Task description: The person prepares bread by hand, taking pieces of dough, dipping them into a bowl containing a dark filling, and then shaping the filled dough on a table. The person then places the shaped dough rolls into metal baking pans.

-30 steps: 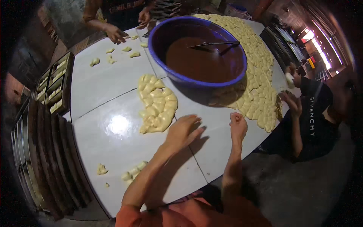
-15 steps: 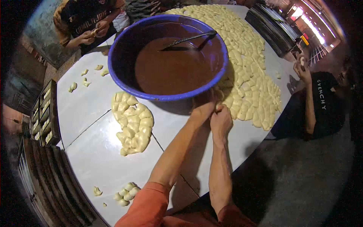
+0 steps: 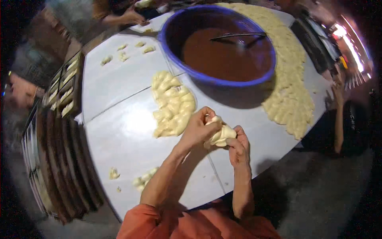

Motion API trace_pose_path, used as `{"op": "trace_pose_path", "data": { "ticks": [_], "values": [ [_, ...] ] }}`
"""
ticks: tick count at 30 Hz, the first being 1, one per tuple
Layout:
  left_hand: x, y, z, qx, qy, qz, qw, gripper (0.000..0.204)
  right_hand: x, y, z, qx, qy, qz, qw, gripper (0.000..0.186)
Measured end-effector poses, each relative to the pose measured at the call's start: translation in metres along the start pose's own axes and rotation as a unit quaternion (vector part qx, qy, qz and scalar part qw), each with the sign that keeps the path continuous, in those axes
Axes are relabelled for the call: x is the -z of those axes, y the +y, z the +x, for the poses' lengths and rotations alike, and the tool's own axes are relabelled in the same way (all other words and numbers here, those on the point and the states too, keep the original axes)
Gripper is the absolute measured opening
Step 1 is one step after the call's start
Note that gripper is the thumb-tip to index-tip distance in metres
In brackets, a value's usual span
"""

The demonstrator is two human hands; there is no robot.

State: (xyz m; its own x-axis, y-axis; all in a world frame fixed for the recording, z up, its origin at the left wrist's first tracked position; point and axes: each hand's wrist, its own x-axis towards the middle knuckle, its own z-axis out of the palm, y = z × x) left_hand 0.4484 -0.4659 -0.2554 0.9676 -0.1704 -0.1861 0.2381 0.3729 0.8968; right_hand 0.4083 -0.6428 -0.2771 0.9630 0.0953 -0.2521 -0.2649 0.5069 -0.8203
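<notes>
Between my two hands is a pale yellow clump of dough [image 3: 223, 136], held above the white table. My left hand [image 3: 199, 129] pinches its left upper side, and my right hand [image 3: 239, 148] grips its right edge. Just left of them lies a patch of joined dough pieces [image 3: 175, 107]. Beyond my hands stands a large blue tub [image 3: 227, 82] of brown liquid, with a dark long-handled utensil [image 3: 238, 36] resting across it. A wide sheet of dough pieces [image 3: 287, 89] spreads along the tub's right side.
Small dough bits [image 3: 123, 56] and a little cluster of dough balls [image 3: 145, 178] lie on the white table [image 3: 119, 135]. Dark trays holding dough [image 3: 65, 89] and stacked dark trays [image 3: 65, 159] stand at the left. Other people's arms [image 3: 127, 18] show at the far left and right [image 3: 338, 115].
My hands have come away from the edge of the large dough sheet, nearer to me, with a clump of dough between them. The whole view has shifted, so the tub appears farther right.
</notes>
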Motion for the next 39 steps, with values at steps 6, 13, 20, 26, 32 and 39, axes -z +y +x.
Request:
{"op": "trace_pose_path", "data": {
  "ticks": [6, 13, 20, 26, 32, 39],
  "values": [
    [0.080, 0.097, -0.118, -0.048, 0.187, 0.040, 0.980, 0.025, -0.150, 0.008, 0.000, -0.020, -0.237, -0.011, 0.971, 0.028],
    [0.198, 0.071, -0.203, -0.134, 0.444, 0.126, 0.877, 0.044, -0.262, 0.092, 0.023, -0.091, -0.285, -0.226, 0.927, 0.036],
    [0.228, 0.044, -0.222, -0.019, 0.445, 0.364, 0.818, 0.059, -0.241, 0.151, 0.037, -0.170, -0.259, -0.255, 0.916, 0.028],
    [0.246, 0.044, -0.199, -0.145, 0.340, 0.648, 0.666, 0.045, -0.256, 0.143, 0.023, -0.064, -0.252, -0.412, 0.874, 0.024],
    [0.256, 0.037, -0.184, -0.183, 0.317, 0.592, 0.718, 0.032, -0.214, 0.142, 0.048, 0.060, -0.346, -0.248, 0.903, 0.026],
    [0.273, 0.029, -0.184, -0.083, 0.297, 0.654, 0.691, 0.044, -0.250, 0.122, 0.012, 0.017, -0.272, -0.572, 0.774, 0.036]
  ]
}}
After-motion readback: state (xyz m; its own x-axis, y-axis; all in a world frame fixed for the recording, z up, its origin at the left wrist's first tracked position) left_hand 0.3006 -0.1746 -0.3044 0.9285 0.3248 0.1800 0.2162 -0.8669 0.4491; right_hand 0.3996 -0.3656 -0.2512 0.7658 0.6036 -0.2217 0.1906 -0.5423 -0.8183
